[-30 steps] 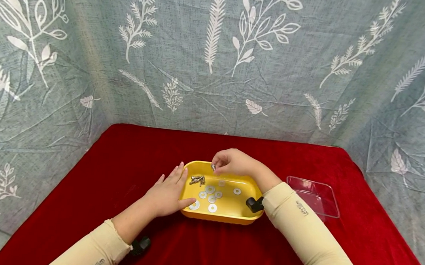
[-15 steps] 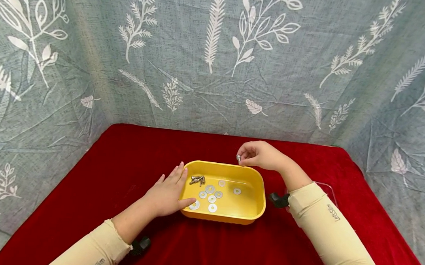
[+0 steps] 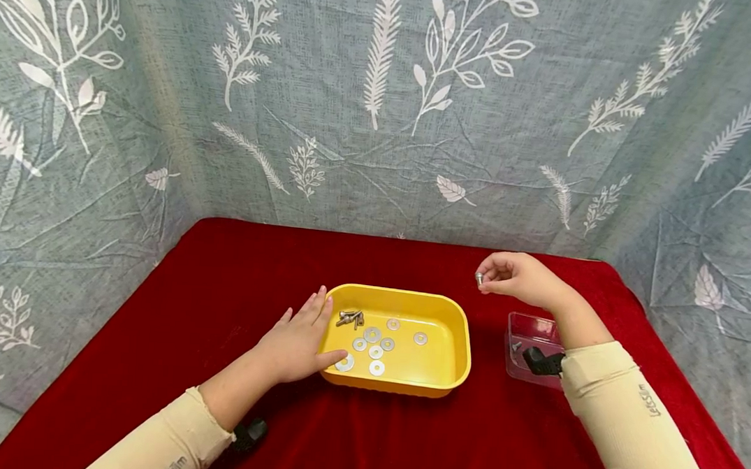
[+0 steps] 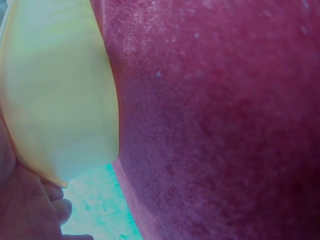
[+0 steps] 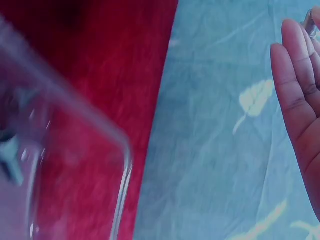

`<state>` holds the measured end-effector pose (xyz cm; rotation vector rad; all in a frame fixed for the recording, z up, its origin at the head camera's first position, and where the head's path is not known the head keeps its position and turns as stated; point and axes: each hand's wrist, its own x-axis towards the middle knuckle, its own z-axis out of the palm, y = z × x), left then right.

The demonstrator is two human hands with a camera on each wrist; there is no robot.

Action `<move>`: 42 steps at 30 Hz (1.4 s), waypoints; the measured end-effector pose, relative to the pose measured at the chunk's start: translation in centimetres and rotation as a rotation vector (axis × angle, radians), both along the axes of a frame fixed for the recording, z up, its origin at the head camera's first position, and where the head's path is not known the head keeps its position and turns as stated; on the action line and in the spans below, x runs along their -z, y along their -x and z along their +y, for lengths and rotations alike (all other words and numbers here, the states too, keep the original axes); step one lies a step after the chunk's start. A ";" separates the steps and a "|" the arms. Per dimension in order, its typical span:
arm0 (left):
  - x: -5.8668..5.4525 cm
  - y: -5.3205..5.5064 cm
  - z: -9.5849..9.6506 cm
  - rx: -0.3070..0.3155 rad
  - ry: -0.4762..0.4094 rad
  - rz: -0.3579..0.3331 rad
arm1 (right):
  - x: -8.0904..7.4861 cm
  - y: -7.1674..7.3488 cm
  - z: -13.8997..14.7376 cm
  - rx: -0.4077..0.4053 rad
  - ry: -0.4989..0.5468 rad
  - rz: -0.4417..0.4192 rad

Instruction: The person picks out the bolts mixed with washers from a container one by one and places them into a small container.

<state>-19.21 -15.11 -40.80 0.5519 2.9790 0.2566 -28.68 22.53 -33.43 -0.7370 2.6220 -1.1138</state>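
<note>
My right hand (image 3: 525, 277) pinches a small metal bolt (image 3: 479, 278) between thumb and fingertips, up above the red cloth. It is to the right of the yellow tray (image 3: 419, 387) and just behind the clear plastic box (image 3: 514, 370). In the right wrist view the bolt (image 5: 309, 22) shows at the top right corner. My left hand (image 3: 295, 339) rests with fingers spread on the tray's left rim, thumb reaching inside. Several bolts (image 3: 349, 319) lie bunched at the tray's back left, with several flat washers (image 3: 377, 351) spread over its floor. A bolt (image 3: 516, 346) lies inside the clear box.
Red cloth (image 3: 254, 271) covers the table. A patterned grey-green curtain (image 3: 328, 176) closes off the back and both sides. The right wrist camera (image 3: 543, 361) and forearm hide part of the clear box.
My right hand has carried the bolt up out of the yellow tray and rightward, toward the clear box. The left hand and tray have stayed put.
</note>
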 end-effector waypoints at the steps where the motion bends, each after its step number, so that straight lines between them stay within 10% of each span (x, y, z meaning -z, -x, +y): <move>1: 0.0 0.0 0.0 0.000 0.001 0.000 | 0.1 -0.1 0.5 0.009 0.000 0.002; 21: 0.1 0.2 0.0 0.003 0.003 -0.005 | 2.8 -2.6 8.9 0.148 0.016 -0.082; 42: 0.0 0.0 0.0 -0.004 0.005 -0.008 | 4.1 -2.9 9.8 0.038 0.019 -0.174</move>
